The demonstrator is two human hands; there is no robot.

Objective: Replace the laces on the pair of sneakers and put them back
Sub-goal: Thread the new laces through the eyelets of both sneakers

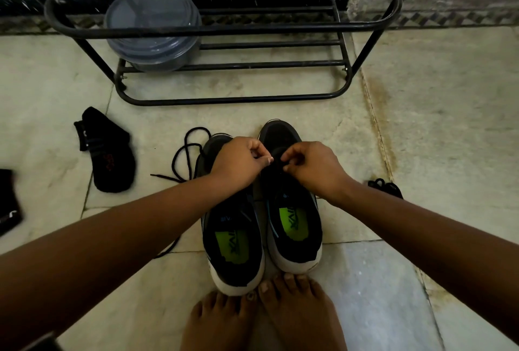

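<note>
The pair of sneakers [262, 215] stands toes-forward on the floor at six o'clock from the shoe rack [224, 27], heels against bare feet, probably to brace them. Both arms reach forward: left hand [238, 161] and right hand [311, 165] each have their grip pinched on the right sneaker's lace [276, 163]. A loose black lace [188, 154] lies at nine o'clock.

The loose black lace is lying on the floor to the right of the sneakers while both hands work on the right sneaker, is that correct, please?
Not quite: the head view shows the loose lace on the floor left of the sneakers. Both hands, left and right, do work on the right sneaker.
</note>
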